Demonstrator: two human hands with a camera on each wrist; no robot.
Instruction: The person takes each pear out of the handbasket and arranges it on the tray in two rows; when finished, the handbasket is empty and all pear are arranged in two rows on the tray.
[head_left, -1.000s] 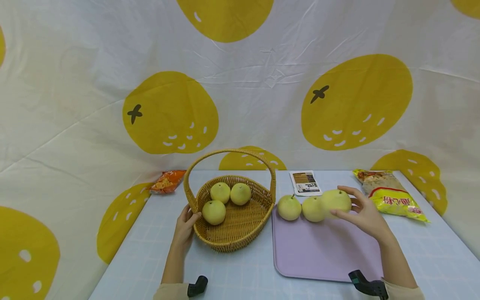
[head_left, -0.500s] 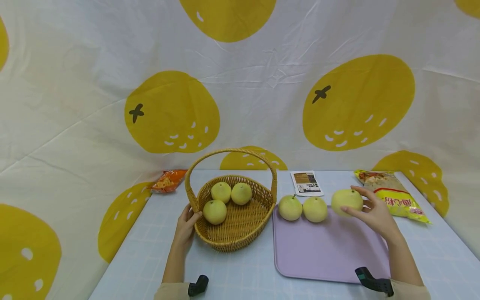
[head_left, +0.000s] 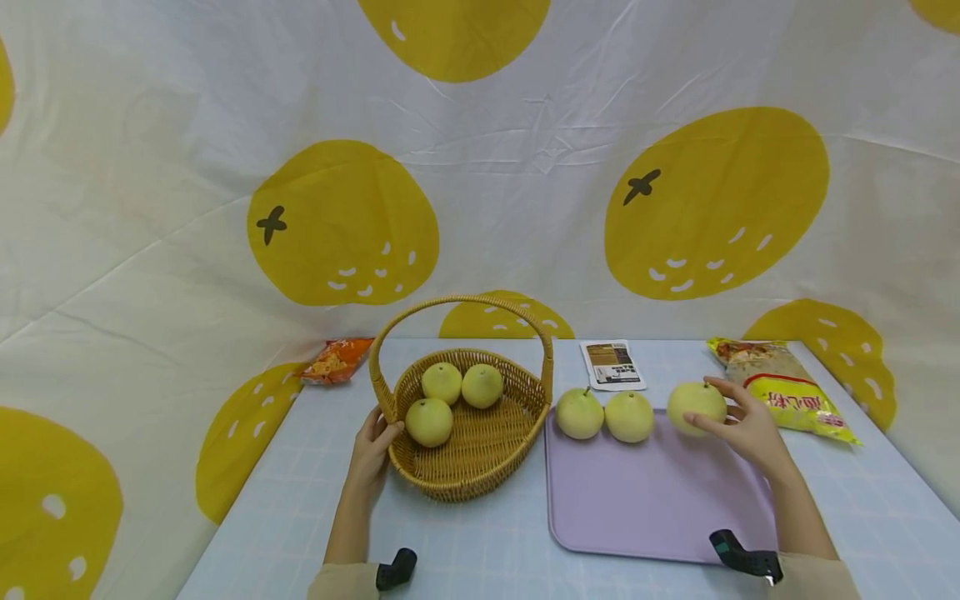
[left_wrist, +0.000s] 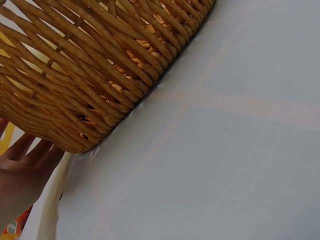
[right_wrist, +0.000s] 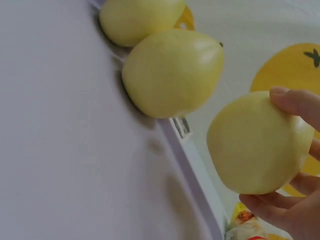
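Observation:
My left hand [head_left: 372, 448] holds the left side of a wicker basket [head_left: 480, 492], thumb over the rim near the foot of its arched handle. In the left wrist view, fingers lie against the outside of the woven wall [left_wrist: 90, 65]. Inside the basket sit three pale yellow-green pears [head_left: 429, 422], grouped to the left and back. Over the far right part of a purple tray [head_left: 652, 508], my right hand [head_left: 753, 429] grips another pear [right_wrist: 257, 145] between thumb and fingers. Its shadow lies apart from it on the tray. Two more pears [head_left: 629, 417] rest side by side along the tray's back edge.
A white and brown packet [head_left: 612, 365] lies behind the tray. At the right back is a yellow food bag [head_left: 787, 392], close to my right hand. An orange snack bag [head_left: 337, 362] lies behind the basket's left side. A fruit-printed curtain [head_left: 525, 167] hangs behind the table.
My right hand has moved right with its pear, away from the two on the tray, then slightly down. My left hand and the basket have stayed in place.

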